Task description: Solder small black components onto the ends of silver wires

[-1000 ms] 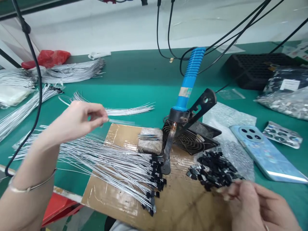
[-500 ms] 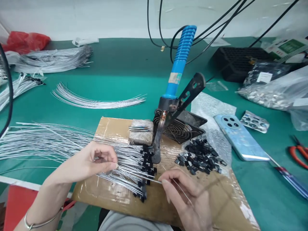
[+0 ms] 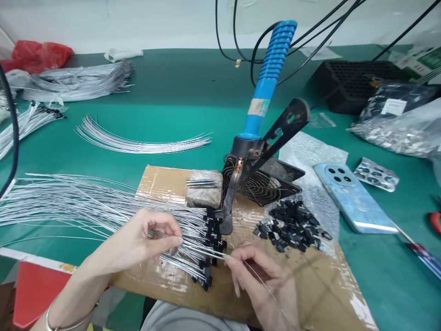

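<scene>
My left hand is closed in a pinch on a thin grey-white cable, above a bundle of like cables. My right hand pinches the same cable near its end, to the right of the bundle. A fine bare wire, looking like solder wire, also runs through the right hand's fingers. Below both hands, the bundled cables lie with small black connectors on their right ends. The soldering iron, blue-handled, stands tip down in a bracket beyond the connectors.
Loose black connectors are heaped on the cardboard. A small block stands beside the iron, with a fan behind it. At right are a blue phone and a blister pack. More cables lie behind.
My left hand has moved right along the cable, closer to my right hand. The right hand still pinches the cable's end. The view has shifted slightly.
</scene>
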`<state>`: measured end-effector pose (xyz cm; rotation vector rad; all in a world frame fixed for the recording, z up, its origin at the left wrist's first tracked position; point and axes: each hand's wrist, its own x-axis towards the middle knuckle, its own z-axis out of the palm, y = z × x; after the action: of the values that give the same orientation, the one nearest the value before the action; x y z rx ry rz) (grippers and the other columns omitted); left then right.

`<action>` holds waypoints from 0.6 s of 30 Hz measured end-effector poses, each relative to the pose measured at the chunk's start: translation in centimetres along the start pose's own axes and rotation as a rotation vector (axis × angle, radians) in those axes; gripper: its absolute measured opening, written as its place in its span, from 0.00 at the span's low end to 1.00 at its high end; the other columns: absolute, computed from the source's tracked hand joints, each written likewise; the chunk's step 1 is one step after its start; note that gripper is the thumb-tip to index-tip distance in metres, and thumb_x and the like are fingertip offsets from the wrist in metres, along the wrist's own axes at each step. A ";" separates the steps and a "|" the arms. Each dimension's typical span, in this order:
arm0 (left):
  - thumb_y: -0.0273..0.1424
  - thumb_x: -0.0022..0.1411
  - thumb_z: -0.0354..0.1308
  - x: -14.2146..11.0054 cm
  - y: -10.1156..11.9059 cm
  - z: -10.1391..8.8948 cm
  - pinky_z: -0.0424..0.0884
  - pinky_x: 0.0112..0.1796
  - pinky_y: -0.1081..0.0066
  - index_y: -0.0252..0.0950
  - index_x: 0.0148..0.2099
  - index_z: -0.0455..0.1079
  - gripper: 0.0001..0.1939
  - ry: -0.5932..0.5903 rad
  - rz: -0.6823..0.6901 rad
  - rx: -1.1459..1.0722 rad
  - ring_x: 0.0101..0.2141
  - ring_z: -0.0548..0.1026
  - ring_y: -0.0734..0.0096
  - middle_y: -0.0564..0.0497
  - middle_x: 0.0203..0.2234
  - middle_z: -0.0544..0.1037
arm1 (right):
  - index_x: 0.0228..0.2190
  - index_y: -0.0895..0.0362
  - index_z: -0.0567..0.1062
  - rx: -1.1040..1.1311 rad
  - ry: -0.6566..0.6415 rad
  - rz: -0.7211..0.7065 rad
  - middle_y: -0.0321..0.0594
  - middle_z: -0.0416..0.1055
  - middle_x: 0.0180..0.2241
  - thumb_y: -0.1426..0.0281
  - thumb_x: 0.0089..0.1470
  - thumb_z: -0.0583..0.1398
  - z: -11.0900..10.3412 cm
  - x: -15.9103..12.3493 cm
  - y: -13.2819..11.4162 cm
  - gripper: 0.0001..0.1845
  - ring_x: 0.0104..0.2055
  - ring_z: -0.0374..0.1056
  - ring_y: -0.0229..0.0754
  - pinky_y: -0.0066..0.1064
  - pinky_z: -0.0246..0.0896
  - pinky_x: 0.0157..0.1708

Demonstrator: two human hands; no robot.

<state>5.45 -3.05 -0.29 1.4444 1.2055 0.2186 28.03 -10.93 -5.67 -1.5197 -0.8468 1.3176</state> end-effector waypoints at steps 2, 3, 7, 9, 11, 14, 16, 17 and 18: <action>0.35 0.67 0.58 -0.2 0.0 0.2 0.64 0.23 0.77 0.37 0.32 0.74 0.11 0.005 -0.005 0.056 0.22 0.69 0.76 0.55 0.22 0.74 | 0.19 0.55 0.74 -0.029 -0.004 -0.042 0.30 0.62 0.17 0.60 0.50 0.68 -0.2 0.0 0.1 0.16 0.18 0.58 0.32 0.25 0.52 0.20; 0.36 0.67 0.57 -0.4 0.1 0.3 0.65 0.25 0.76 0.37 0.33 0.74 0.12 0.025 0.000 0.099 0.24 0.70 0.74 0.55 0.23 0.74 | 0.19 0.55 0.74 -0.046 -0.010 -0.070 0.30 0.62 0.17 0.60 0.50 0.68 -0.3 0.0 0.2 0.16 0.18 0.58 0.33 0.26 0.51 0.20; 0.37 0.68 0.57 -1.3 0.7 2.3 0.69 0.36 0.70 0.44 0.49 0.74 0.10 0.129 0.067 0.294 0.35 0.76 0.66 0.52 0.36 0.80 | 0.20 0.54 0.74 -0.140 -0.041 -0.218 0.31 0.63 0.19 0.63 0.54 0.66 -0.7 0.0 0.4 0.15 0.20 0.59 0.34 0.27 0.51 0.22; 0.35 0.68 0.56 -1.5 1.2 3.9 0.69 0.43 0.66 0.47 0.57 0.70 0.15 0.132 0.165 0.351 0.40 0.76 0.65 0.51 0.44 0.79 | 0.21 0.53 0.74 -0.185 -0.063 -0.292 0.31 0.64 0.20 0.64 0.56 0.65 -0.8 0.0 0.5 0.14 0.21 0.59 0.35 0.27 0.51 0.22; 0.30 0.70 0.53 -1.2 1.7 5.3 0.67 0.48 0.65 0.46 0.56 0.69 0.14 0.076 0.253 0.349 0.46 0.75 0.64 0.51 0.46 0.78 | 0.22 0.53 0.75 -0.208 -0.082 -0.348 0.31 0.64 0.20 0.66 0.57 0.64 -0.9 -0.2 0.6 0.12 0.21 0.60 0.35 0.27 0.52 0.22; 0.28 0.71 0.50 -0.4 2.2 6.6 0.67 0.40 0.69 0.42 0.45 0.72 0.09 0.033 0.253 0.318 0.37 0.73 0.69 0.54 0.33 0.77 | 0.25 0.52 0.76 -0.213 -0.082 -0.390 0.31 0.64 0.20 0.66 0.59 0.63 -0.9 -0.3 0.8 0.11 0.21 0.59 0.35 0.28 0.52 0.22; 0.30 0.71 0.51 0.2 2.1 6.9 0.63 0.30 0.72 0.40 0.39 0.72 0.09 0.045 0.183 0.260 0.28 0.68 0.72 0.56 0.25 0.72 | 0.26 0.53 0.77 -0.201 -0.073 -0.392 0.32 0.64 0.20 0.66 0.60 0.62 -1.0 -0.3 1.0 0.11 0.21 0.60 0.35 0.28 0.53 0.22; 0.32 0.70 0.51 0.3 2.0 6.9 0.60 0.27 0.73 0.40 0.38 0.72 0.09 0.055 0.145 0.216 0.25 0.66 0.73 0.56 0.23 0.71 | 0.26 0.53 0.77 -0.190 -0.061 -0.380 0.32 0.64 0.20 0.66 0.61 0.62 -1.0 -0.3 1.2 0.11 0.21 0.60 0.35 0.27 0.54 0.22; 0.32 0.70 0.51 0.5 1.8 6.9 0.57 0.25 0.73 0.40 0.37 0.72 0.10 0.070 0.112 0.166 0.23 0.63 0.74 0.57 0.22 0.69 | 0.27 0.52 0.78 -0.164 -0.045 -0.362 0.31 0.64 0.20 0.67 0.61 0.62 -1.2 -0.1 1.4 0.10 0.20 0.61 0.34 0.27 0.54 0.22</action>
<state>11.62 -6.64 -1.12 1.6628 1.2235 0.2523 29.05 -11.72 -6.93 -1.3825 -1.2204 1.0389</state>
